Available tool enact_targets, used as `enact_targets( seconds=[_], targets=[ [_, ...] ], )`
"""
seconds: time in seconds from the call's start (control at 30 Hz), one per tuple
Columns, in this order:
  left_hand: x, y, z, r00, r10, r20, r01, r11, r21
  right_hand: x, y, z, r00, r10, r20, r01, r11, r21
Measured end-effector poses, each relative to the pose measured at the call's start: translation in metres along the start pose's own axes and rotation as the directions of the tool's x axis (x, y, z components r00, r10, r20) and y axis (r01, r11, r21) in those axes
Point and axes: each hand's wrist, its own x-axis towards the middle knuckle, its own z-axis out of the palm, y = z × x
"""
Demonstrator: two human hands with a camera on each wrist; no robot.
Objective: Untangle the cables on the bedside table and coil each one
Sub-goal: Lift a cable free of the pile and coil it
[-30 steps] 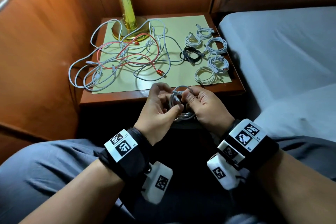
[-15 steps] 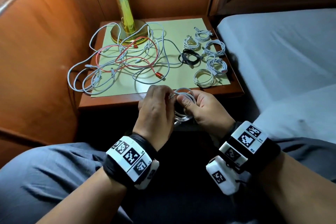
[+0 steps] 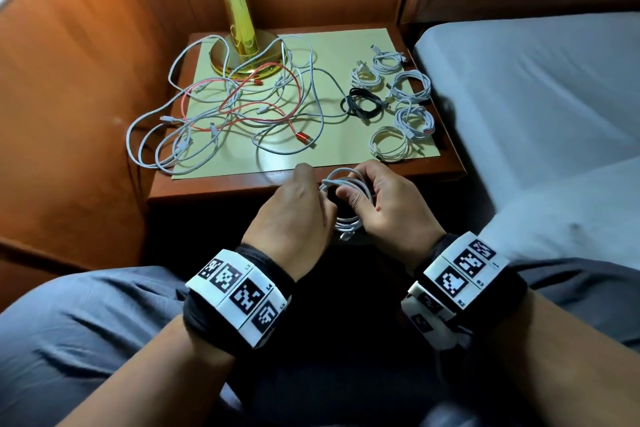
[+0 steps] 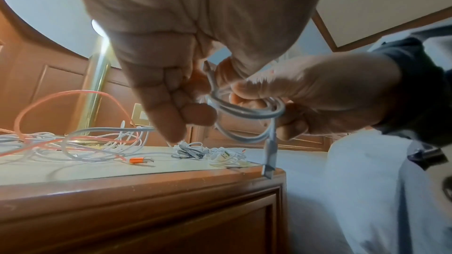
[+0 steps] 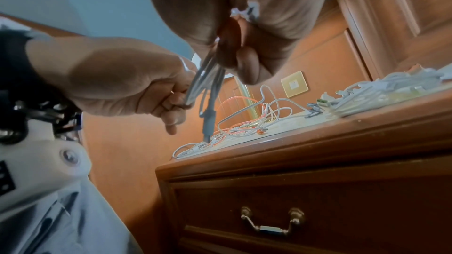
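Observation:
Both hands hold one coiled white cable (image 3: 346,199) in the air just in front of the bedside table's front edge (image 3: 242,185). My left hand (image 3: 294,215) pinches the coil's left side (image 4: 215,103). My right hand (image 3: 384,198) grips the right side, thumb through the loop. One plug of that cable (image 4: 269,161) hangs down below the coil (image 5: 208,123). On the table's left lies a tangle of white and red cables (image 3: 235,107). At the right lie several coiled white cables (image 3: 401,107) and one coiled black cable (image 3: 362,104).
A brass lamp (image 3: 239,28) stands at the table's back left, with cable looped round its base. A pale mat (image 3: 332,55) covers the tabletop. A bed with a grey sheet (image 3: 536,97) adjoins on the right; wood panelling on the left. The table's drawer has a brass handle (image 5: 271,223).
My left hand has turned palm down over the coil's left side. Both hands and the coil have stayed in front of the table edge. The cables on the table have not moved.

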Motion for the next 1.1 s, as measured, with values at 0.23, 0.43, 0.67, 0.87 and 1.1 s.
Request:
enact_targets(
  seconds=[0.23, 0.43, 0.67, 0.87, 1.1],
  targets=[
    [0.001, -0.009, -0.005, 0.995, 0.075, 0.071, -0.064, 0.987, -0.148, 0.002, 0.003, -0.004, 0.992, -0.118, 0.038, 0.116, 0.991, 0.062],
    [-0.003, -0.013, -0.013, 0.972, 0.232, 0.039, -0.222, 0.958, -0.183, 0.004, 0.007, -0.01, 0.983, -0.173, 0.068, 0.178, 0.98, -0.086],
    [-0.004, -0.011, -0.013, 0.931, 0.358, -0.071, -0.365, 0.907, -0.21, 0.005, -0.005, -0.014, 0.998, -0.049, -0.024, 0.054, 0.97, 0.235],
    [-0.003, -0.012, -0.015, 0.876, 0.455, -0.163, -0.481, 0.851, -0.209, 0.005, -0.004, -0.021, 0.991, -0.136, 0.018, 0.124, 0.942, 0.311],
    [-0.008, -0.012, -0.018, 0.962, 0.269, -0.048, -0.26, 0.848, -0.462, 0.01, 0.0, -0.027, 0.917, -0.399, -0.019, 0.398, 0.91, 0.118]
  ],
)
